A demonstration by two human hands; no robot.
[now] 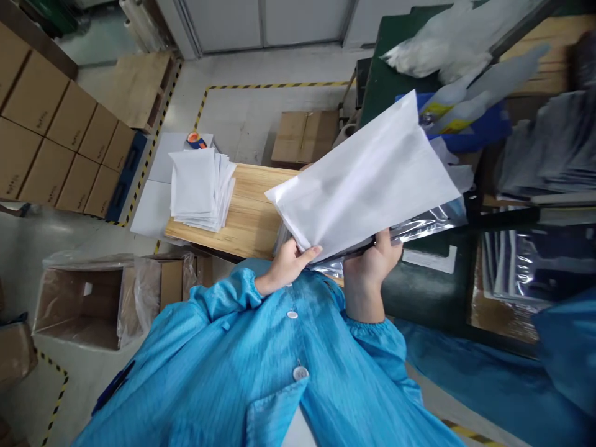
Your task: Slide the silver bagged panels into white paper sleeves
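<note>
A large white flat bag (363,174) is held up in front of my chest, tilted with its far end up to the right. My left hand (291,264) pinches its near left edge between thumb and fingers. Under the bag lies a shiny clear plastic packet (431,220) with something dark in it. My right hand (372,264) grips this packet at its near edge, thumb up against the white bag; its other fingers are hidden underneath. To the left, a stack of similar white bags (195,186) rests on the wooden tabletop (254,202).
An orange tape roll (196,140) lies beyond the stack. On the right, a green table (426,285) carries a blue bin (484,127) with bottles and several packet piles (521,267). An open carton (84,304) stands on the left floor; stacked cartons (56,130) stand behind.
</note>
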